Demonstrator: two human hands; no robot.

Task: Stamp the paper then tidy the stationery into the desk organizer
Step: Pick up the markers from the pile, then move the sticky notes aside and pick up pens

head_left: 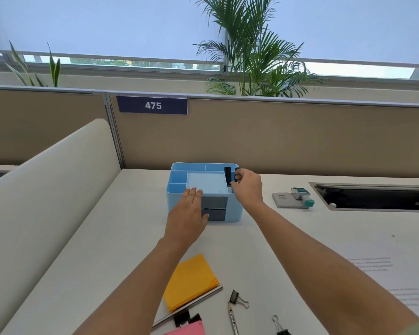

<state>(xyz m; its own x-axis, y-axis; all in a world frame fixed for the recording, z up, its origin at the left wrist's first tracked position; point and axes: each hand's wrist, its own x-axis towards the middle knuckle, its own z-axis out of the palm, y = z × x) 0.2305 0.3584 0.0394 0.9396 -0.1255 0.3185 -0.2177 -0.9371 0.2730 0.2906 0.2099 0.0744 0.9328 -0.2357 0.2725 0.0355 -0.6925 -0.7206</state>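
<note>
Pink sticky notes (185, 329) sit at the very bottom edge, with a black binder clip (182, 319) just behind them and a metal ruler (198, 303) running slantwise beneath an orange sticky pad (190, 281). To the right of these lie a second binder clip (238, 299), a pen (233, 319) and a third clip (279, 327), all on the white counter (131, 226).

Both arms reach forward to the blue desk organizer (234, 210), which stands near the back of the counter against the partition. The left hand (188, 209) lies flat against the organizer's front face, fingers straight and together, fingertips up at the rim, covering part of the grey drawer fronts. The right hand (246, 187) is above the organizer's right rear corner, thumb and fingers pinched on a small dark item (237, 174); what it is I cannot tell. Just left of that, a black marker (228, 177) stands in the right-hand compartment.

Well to the right of the hands, a grey pad (284, 201) carries a white and teal piece (303, 196). A printed paper (385, 264) lies on the right side of the counter, beside the right forearm.
</note>
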